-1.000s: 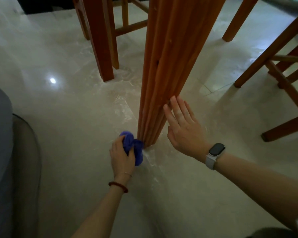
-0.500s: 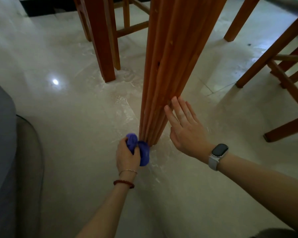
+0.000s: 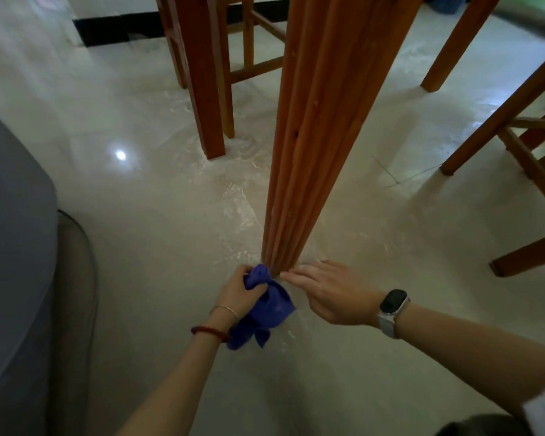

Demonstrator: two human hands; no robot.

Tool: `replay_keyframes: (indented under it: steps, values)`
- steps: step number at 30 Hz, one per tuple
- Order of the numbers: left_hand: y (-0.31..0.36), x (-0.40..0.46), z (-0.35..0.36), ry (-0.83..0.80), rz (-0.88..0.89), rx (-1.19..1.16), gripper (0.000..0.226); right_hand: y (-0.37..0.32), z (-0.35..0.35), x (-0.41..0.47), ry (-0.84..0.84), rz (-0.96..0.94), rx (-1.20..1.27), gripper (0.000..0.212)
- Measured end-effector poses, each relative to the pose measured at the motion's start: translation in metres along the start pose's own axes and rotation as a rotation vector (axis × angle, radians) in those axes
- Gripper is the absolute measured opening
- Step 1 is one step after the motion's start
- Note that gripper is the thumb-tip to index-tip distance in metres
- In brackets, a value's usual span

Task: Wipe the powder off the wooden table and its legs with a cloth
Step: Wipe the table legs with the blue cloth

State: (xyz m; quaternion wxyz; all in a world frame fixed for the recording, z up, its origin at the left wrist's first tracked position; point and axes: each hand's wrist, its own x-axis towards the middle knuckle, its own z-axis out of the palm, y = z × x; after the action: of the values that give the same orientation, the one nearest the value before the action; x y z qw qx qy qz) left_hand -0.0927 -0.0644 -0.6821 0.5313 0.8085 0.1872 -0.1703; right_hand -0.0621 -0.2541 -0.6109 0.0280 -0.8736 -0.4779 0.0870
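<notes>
Dropped from higher on the table leg (image 3: 312,146) to its foot — right hand (image 3: 331,294), flat and open. Left hand (image 3: 241,292) gripping the blue cloth (image 3: 269,309) bunched against the near-left base — probably finishing this leg, powder smeared on the floor (image 3: 158,215) around.

table leg (image 3: 315,136) top cut off, tabletop unseen

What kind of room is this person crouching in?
Probably a home dining area: a fluted wooden table leg stands on glossy pale floor tiles, with wooden chairs around it. The left hand holds a blue cloth at the leg's base.
</notes>
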Motion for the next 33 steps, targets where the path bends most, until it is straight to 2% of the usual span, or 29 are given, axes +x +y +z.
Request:
replay_keyframes:
  steps: [2,5,8,10,13,17,23,26,28,33]
  values:
    - [0.014,-0.009,-0.022,0.089,0.037,-0.136,0.023,-0.008,-0.003,0.013,0.008,0.103,0.263,0.051]
    - [0.037,-0.023,-0.058,0.191,0.032,-0.402,0.018,-0.029,-0.014,0.046,0.148,0.187,0.595,0.059]
    - [0.065,-0.04,-0.094,0.102,0.002,-0.703,0.004,-0.06,-0.037,0.085,0.154,0.18,0.835,0.067]
    - [0.083,-0.045,-0.121,0.045,0.012,-0.835,0.012,-0.074,-0.059,0.112,0.189,0.202,0.902,0.073]
    - [0.108,-0.037,-0.163,0.017,0.024,-0.909,0.03,-0.083,-0.095,0.153,0.276,0.269,0.968,0.076]
    - [0.153,-0.028,-0.214,0.087,0.07,-0.96,0.026,-0.087,-0.149,0.197,0.454,0.335,0.983,0.073]
    - [0.207,-0.016,-0.261,0.145,0.099,-0.796,0.026,-0.086,-0.215,0.242,0.634,0.462,0.983,0.062]
    - [0.227,0.003,-0.276,0.158,0.165,-0.762,0.029,-0.076,-0.227,0.264,0.757,0.513,0.932,0.06]
    - [0.23,0.021,-0.282,0.236,0.189,-0.71,0.028,-0.065,-0.23,0.275,0.815,0.532,0.917,0.059]
    - [0.226,0.062,-0.288,0.319,0.195,-0.644,0.021,-0.034,-0.225,0.31,1.004,0.653,1.005,0.063]
